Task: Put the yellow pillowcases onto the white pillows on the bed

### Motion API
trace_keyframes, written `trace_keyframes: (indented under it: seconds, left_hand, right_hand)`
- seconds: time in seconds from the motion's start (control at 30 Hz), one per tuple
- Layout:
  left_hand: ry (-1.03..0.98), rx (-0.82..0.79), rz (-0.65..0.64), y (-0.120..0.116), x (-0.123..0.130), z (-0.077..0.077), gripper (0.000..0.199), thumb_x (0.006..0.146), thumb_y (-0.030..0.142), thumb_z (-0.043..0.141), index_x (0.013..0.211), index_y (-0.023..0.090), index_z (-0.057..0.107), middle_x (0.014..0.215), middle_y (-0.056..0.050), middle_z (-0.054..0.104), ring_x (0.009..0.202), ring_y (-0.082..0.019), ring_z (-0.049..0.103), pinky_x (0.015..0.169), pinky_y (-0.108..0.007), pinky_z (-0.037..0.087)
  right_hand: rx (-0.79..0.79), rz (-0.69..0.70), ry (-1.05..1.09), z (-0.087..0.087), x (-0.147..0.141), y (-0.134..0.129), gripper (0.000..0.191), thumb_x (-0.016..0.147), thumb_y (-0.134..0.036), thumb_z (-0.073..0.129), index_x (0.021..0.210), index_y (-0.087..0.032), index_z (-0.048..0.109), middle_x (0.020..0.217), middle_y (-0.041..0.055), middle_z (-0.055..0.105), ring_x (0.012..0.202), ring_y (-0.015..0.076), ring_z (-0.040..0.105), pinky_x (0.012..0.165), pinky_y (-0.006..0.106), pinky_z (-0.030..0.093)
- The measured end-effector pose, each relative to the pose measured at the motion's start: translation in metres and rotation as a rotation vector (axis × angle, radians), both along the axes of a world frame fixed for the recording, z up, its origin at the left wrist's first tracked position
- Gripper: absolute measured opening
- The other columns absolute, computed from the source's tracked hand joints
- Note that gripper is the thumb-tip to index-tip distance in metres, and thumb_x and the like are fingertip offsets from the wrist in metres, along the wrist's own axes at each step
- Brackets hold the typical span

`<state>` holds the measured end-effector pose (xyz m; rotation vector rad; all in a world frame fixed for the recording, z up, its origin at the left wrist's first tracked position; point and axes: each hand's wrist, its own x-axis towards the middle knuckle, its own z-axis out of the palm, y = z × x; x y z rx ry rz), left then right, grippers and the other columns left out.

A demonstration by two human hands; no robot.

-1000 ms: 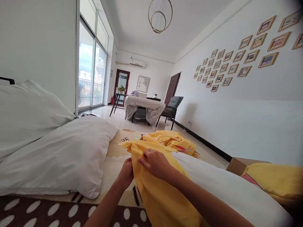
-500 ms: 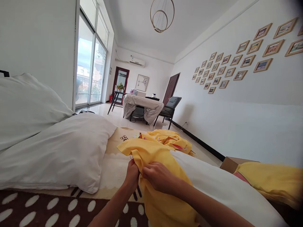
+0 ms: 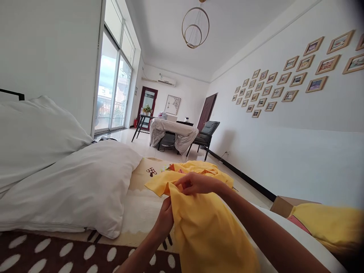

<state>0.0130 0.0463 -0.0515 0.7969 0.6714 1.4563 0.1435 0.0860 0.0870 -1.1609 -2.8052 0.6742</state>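
Note:
A yellow pillowcase (image 3: 210,227) hangs in front of me, bunched over a white pillow (image 3: 263,212) on the right. My left hand (image 3: 165,219) is closed on its edge from below, with the fingertips partly hidden behind the cloth. Above it, my right hand (image 3: 196,183) has its fingers bent and pinching the upper fold of the same cloth. More crumpled yellow fabric (image 3: 210,167) with coloured patches lies just beyond my hands.
Two white pillows, a nearer one (image 3: 76,189) and a farther one (image 3: 36,136), lie at left on a patterned blanket (image 3: 145,220). At right stands a cardboard box (image 3: 284,204) beside a yellow-covered pillow (image 3: 327,223). A covered table (image 3: 174,127) and a chair (image 3: 206,135) stand farther back.
My right hand has risen and opened up the fold, with its wrist lifted. The yellow cloth now spreads wider below it. My left hand still grips the edge, and the view has tilted slightly upward.

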Motion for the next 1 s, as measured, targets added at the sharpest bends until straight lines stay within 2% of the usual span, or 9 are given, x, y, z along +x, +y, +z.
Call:
trace_keyframes:
  seconds: [0.13,0.27,0.4,0.47,0.53,0.6,0.73,0.9,1.0]
  left_hand:
    - [0.0,0.015,-0.062,-0.007,0.002,0.001,0.022,0.054,0.028,0.07,0.072,0.017,0.067,0.079,-0.005,0.064,0.08,-0.021,0.054,0.069,-0.028,0.046]
    - [-0.056,0.065,-0.072,-0.014,0.009,0.004,0.018,0.056,0.025,0.068,0.072,0.017,0.066,0.075,-0.003,0.064,0.073,-0.018,0.054,0.062,-0.025,0.045]
    - [-0.119,0.042,-0.064,-0.017,0.015,0.009,0.02,0.057,0.027,0.067,0.074,0.017,0.066,0.065,-0.001,0.061,0.066,-0.016,0.053,0.055,-0.023,0.042]
    - [-0.134,0.037,-0.055,-0.018,0.015,0.01,0.018,0.057,0.028,0.067,0.071,0.016,0.065,0.062,-0.001,0.061,0.064,-0.015,0.052,0.054,-0.022,0.041]
    - [-0.14,0.061,-0.041,-0.018,0.015,0.01,0.017,0.058,0.027,0.066,0.071,0.016,0.065,0.064,-0.001,0.062,0.065,-0.015,0.053,0.057,-0.023,0.043]
    - [-0.131,0.102,-0.035,-0.018,0.014,0.009,0.017,0.059,0.026,0.066,0.073,0.016,0.065,0.07,-0.003,0.065,0.067,-0.015,0.054,0.06,-0.024,0.045]
    - [-0.107,0.122,-0.015,-0.016,0.014,0.005,0.02,0.064,0.028,0.066,0.08,0.016,0.066,0.079,-0.004,0.068,0.071,-0.017,0.056,0.063,-0.025,0.047]
    - [-0.077,0.104,0.065,-0.011,0.014,-0.001,0.025,0.067,0.035,0.068,0.082,0.016,0.067,0.083,-0.006,0.069,0.079,-0.02,0.06,0.069,-0.027,0.049]
    - [-0.142,0.082,0.061,-0.009,0.013,0.0,0.031,0.066,0.038,0.07,0.087,0.015,0.067,0.089,-0.009,0.069,0.091,-0.024,0.061,0.078,-0.03,0.049]
  right_hand:
    - [0.012,-0.022,0.043,0.003,0.0,-0.012,0.021,0.075,-0.021,0.057,0.09,-0.014,0.071,0.06,-0.0045,0.048,0.056,0.0071,0.042,0.05,0.018,0.032]
    - [0.311,-0.048,0.019,-0.003,-0.004,-0.026,0.011,0.075,-0.017,0.057,0.073,-0.017,0.068,0.063,-0.0032,0.057,0.059,0.0085,0.046,0.059,0.022,0.034]
    - [0.471,-0.167,0.049,-0.011,0.003,-0.027,0.016,0.08,-0.022,0.056,0.092,-0.019,0.066,0.064,-0.0031,0.06,0.058,0.0099,0.047,0.058,0.023,0.033]
    - [0.474,-0.219,0.087,-0.011,0.009,-0.023,0.017,0.08,-0.023,0.057,0.093,-0.019,0.067,0.067,-0.0019,0.061,0.061,0.0109,0.05,0.06,0.024,0.035]
    - [0.442,-0.186,0.101,-0.01,0.014,-0.021,0.014,0.081,-0.024,0.056,0.08,-0.018,0.069,0.071,0.0001,0.064,0.066,0.0117,0.053,0.064,0.024,0.037]
    - [0.353,-0.149,0.087,-0.008,0.014,-0.022,0.024,0.084,-0.029,0.053,0.068,-0.016,0.067,0.067,0.0006,0.063,0.064,0.0115,0.052,0.063,0.025,0.037]
    - [0.208,-0.252,0.044,-0.009,0.002,-0.031,0.024,0.082,-0.033,0.053,0.068,-0.016,0.063,0.059,-0.0011,0.059,0.056,0.0106,0.048,0.055,0.024,0.035]
    - [0.218,-0.122,-0.115,-0.022,-0.01,-0.033,0.022,0.082,-0.019,0.044,0.061,-0.017,0.051,0.063,-0.0012,0.055,0.059,0.0102,0.044,0.055,0.023,0.033]
    - [0.276,-0.18,-0.048,-0.033,-0.011,-0.03,0.018,0.08,-0.017,0.045,0.062,-0.017,0.047,0.065,-0.0017,0.052,0.06,0.0101,0.042,0.055,0.023,0.033]
